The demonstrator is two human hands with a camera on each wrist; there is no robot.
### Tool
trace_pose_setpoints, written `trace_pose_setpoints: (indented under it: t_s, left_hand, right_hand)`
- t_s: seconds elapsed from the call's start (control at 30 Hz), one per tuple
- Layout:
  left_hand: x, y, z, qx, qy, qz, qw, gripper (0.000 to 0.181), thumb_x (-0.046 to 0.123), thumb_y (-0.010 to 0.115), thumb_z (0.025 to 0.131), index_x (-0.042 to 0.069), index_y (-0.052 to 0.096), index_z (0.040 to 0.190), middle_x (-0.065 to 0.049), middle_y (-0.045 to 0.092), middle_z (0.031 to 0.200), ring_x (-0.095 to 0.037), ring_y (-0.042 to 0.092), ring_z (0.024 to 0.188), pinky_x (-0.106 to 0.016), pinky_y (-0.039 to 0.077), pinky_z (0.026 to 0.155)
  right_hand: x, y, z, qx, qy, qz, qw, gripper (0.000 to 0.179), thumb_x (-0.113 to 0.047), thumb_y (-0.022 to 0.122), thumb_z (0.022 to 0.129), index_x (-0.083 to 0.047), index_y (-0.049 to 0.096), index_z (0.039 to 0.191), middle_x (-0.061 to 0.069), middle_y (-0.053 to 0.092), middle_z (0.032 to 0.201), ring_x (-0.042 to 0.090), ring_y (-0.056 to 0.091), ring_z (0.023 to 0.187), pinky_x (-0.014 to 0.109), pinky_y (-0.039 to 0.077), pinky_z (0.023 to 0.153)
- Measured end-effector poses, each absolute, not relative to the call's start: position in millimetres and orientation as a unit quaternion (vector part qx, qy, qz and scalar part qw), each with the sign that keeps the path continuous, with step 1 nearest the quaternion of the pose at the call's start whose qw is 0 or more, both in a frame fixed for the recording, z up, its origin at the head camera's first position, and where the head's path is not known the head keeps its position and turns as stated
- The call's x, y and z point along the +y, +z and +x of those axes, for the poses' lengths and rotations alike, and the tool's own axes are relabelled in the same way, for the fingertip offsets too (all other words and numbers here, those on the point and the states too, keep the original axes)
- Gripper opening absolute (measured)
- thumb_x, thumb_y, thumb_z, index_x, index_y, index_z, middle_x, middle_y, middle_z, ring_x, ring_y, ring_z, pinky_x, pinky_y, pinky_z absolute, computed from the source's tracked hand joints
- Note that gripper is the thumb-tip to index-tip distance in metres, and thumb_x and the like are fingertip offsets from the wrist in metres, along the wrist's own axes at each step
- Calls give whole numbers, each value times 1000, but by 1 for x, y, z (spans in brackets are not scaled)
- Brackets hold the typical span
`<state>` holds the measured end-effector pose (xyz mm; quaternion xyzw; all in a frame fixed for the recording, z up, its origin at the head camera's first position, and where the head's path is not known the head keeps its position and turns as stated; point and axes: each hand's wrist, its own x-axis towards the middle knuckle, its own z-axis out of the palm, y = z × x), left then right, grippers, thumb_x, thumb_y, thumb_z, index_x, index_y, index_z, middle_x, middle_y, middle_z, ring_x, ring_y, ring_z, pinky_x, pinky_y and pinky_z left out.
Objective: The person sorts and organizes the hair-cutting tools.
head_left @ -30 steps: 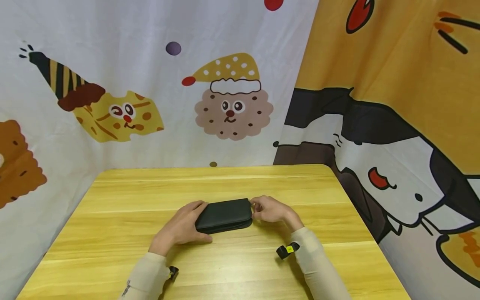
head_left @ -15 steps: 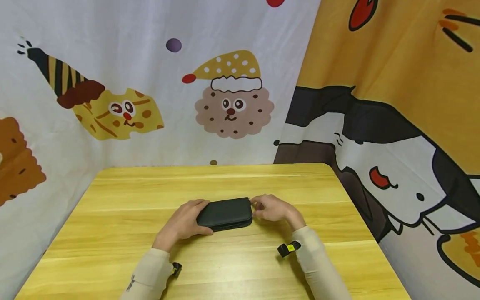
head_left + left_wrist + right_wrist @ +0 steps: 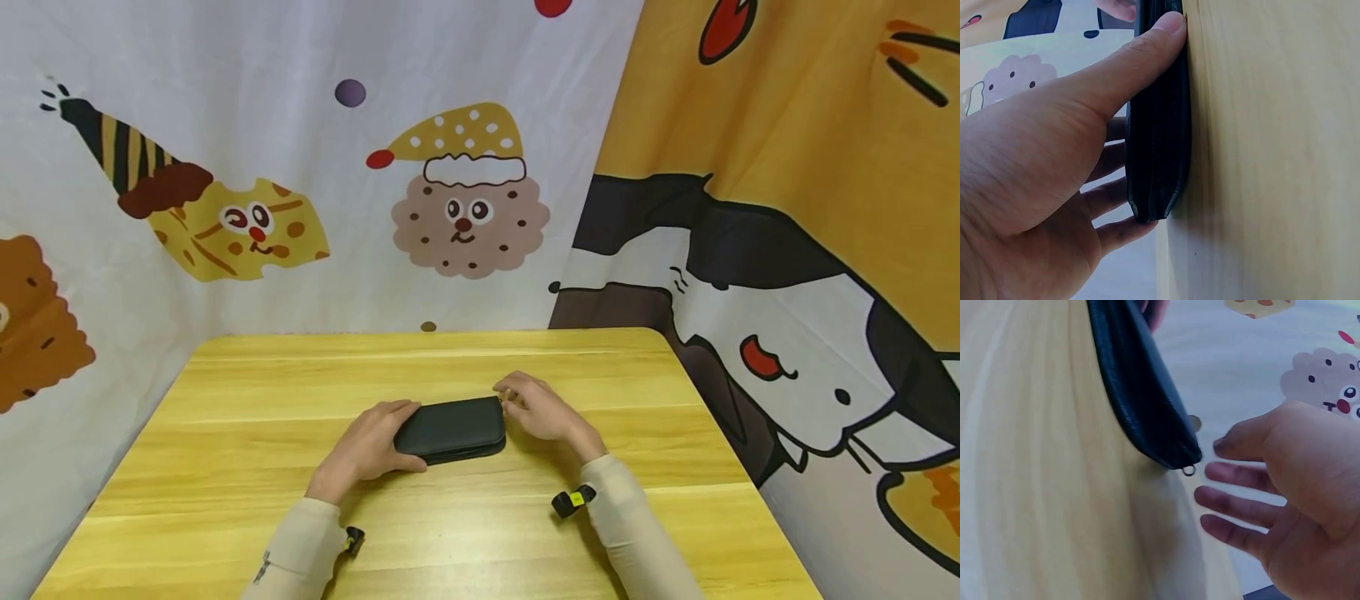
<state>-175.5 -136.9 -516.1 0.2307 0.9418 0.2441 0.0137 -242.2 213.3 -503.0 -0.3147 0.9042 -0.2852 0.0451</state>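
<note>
A black zip-around wallet [image 3: 452,427] lies flat on the wooden table. My left hand [image 3: 363,446] grips its left end, the thumb along the zipped near side and the fingers round the far side. The left wrist view shows the zipper edge of the wallet [image 3: 1159,144] beneath that thumb. By the wallet's far right corner is my right hand [image 3: 543,410], fingers loosely bent. In the right wrist view its fingertips [image 3: 1213,522] are apart from the wallet, beside a small metal ring [image 3: 1189,470] at the corner, and nothing shows between them.
The light wooden table [image 3: 457,533] has a rounded far edge. Behind it hangs a white curtain [image 3: 262,50] with cartoon prints, joined on the right by an orange cartoon panel [image 3: 697,117]. Small black wrist devices [image 3: 573,500] sit under both sleeves.
My right hand has come off the wallet's right end, its fingers loosening and lifting slightly toward the far side. The left hand keeps its hold, and the wallet has barely shifted.
</note>
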Motion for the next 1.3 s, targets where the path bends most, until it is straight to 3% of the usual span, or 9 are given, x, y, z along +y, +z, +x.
trace_pose_setpoints:
  t_s: [0.3,0.57,1.1,1.3]
  left_hand:
    - [-132,-509,-174,951,225,209,30,104,52,101,82,4,58,163,-23,61,165,-48,62,148,-64,55,122]
    - [-132,-513,-176,950,226,212,20,104,50,103,81,3,59,162,-23,62,163,-48,63,147,-65,55,121]
    - [-132,-513,-176,951,224,214,20,104,51,103,81,3,59,162,-23,63,162,-48,63,147,-64,55,121]
    - [-132,-513,-175,951,223,213,26,105,52,102,81,3,58,163,-22,62,164,-48,62,148,-65,54,122]
  right_hand:
    - [203,-513,-242,889,-318,-325,52,43,0,53,117,-6,63,158,15,72,153,35,72,140,53,62,116]
    - [198,-515,-242,883,-318,-342,47,46,6,50,115,-9,67,154,12,72,154,32,68,147,52,59,122]
    - [198,-518,-247,884,-297,-356,51,49,9,45,114,-13,73,148,10,76,148,30,73,141,49,62,117]
    - [198,-518,-247,892,-288,-345,49,48,10,45,112,-8,72,148,15,76,148,33,73,140,50,62,117]
